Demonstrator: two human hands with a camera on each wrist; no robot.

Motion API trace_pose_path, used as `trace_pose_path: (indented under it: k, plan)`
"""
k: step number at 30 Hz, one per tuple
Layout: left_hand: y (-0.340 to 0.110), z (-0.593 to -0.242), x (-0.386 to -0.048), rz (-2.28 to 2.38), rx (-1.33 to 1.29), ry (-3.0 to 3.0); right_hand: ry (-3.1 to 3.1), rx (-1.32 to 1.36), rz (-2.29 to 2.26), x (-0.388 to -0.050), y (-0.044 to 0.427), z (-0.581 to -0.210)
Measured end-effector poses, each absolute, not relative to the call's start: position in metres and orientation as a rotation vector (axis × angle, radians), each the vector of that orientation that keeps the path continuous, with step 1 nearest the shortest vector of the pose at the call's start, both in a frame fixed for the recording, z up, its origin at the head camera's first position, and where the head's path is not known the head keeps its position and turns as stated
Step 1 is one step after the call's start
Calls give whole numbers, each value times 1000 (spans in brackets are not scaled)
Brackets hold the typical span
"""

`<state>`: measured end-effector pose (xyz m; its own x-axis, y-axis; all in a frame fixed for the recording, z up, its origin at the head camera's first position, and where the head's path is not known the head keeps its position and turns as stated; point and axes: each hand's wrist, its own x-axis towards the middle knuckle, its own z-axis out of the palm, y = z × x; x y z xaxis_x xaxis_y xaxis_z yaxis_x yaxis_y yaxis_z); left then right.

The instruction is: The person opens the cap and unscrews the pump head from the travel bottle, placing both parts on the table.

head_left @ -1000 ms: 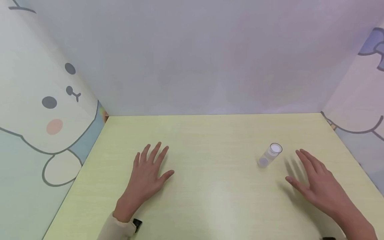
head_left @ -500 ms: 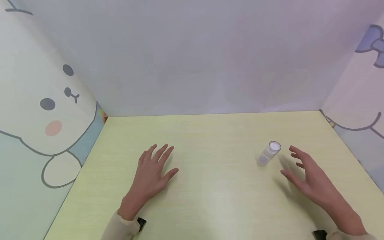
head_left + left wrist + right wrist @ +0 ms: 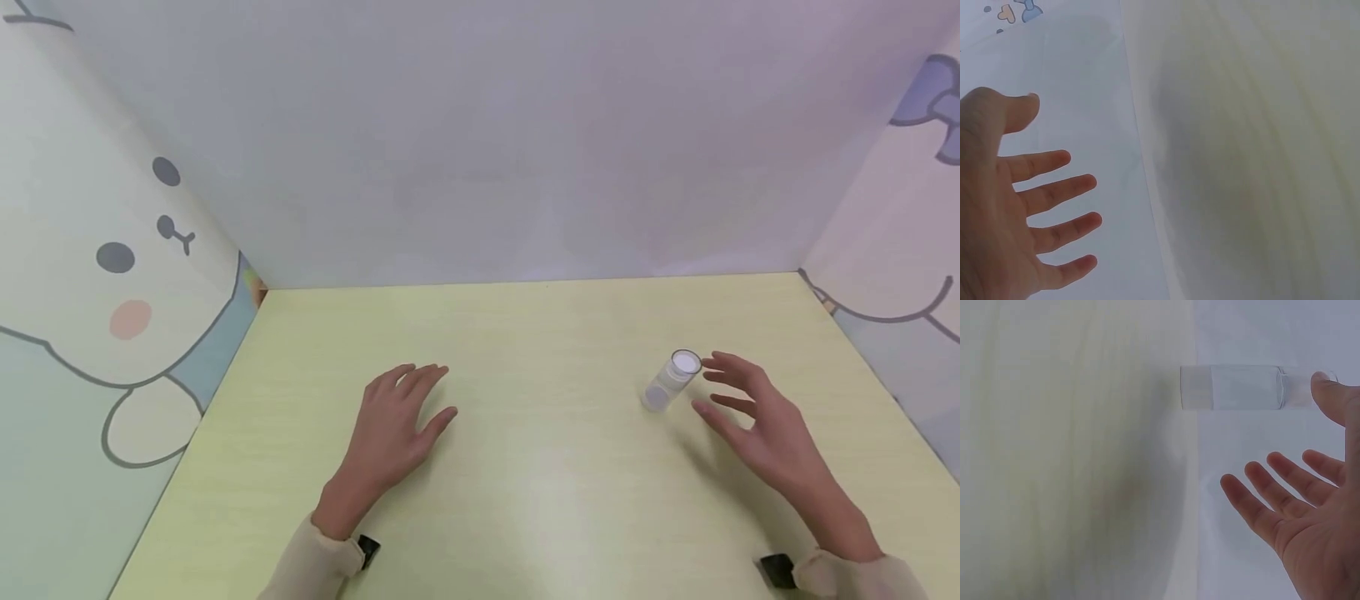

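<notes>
A small clear cylinder with a whitish top, like a capped bottle (image 3: 670,382), stands upright on the right half of the table; its see-through side also shows in the right wrist view (image 3: 1244,387). Just to its right hovers my right hand (image 3: 772,433), thumb and fingers spread and slightly bent, the fingertips close to the top. No grip on the bottle shows. Over the left half of the table is my left hand (image 3: 390,433), its fingers loosely extended and holding nothing. The left wrist view shows the fingers (image 3: 1054,194) apart from one another.
The pale yellow table (image 3: 525,350) ends at a plain greyish back wall (image 3: 510,142). Side panels with cartoon animals, one on the left (image 3: 135,250) and one on the right (image 3: 885,242), flank it. Both wrists carry a black device, like the right one (image 3: 777,571).
My right hand has moved left and slightly forward, closer to the bottle, its fingers bending a little. My left hand has shifted slightly right. The bottle stands where it was.
</notes>
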<state>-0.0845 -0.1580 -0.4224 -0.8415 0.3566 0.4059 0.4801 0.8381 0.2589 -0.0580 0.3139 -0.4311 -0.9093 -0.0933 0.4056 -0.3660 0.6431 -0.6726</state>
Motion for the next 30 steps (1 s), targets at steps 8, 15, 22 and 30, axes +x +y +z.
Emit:
trace_pose_path:
  k: [8,15,22,30]
  plan:
    - [-153,-420,-85,-530,-643,-2688,-2496,341,1199,-67,300,-429]
    - [-147,-419,-86,-534,-673,-2670,-2507,296,1188,-70,289,-426]
    - [-139,-418,-88,-523,-684,-2666,-2528,235,1180,-71,283,-423]
    - [-129,-412,-91,-532,-699,-2669,-2532,170,1175,-73,279,-421]
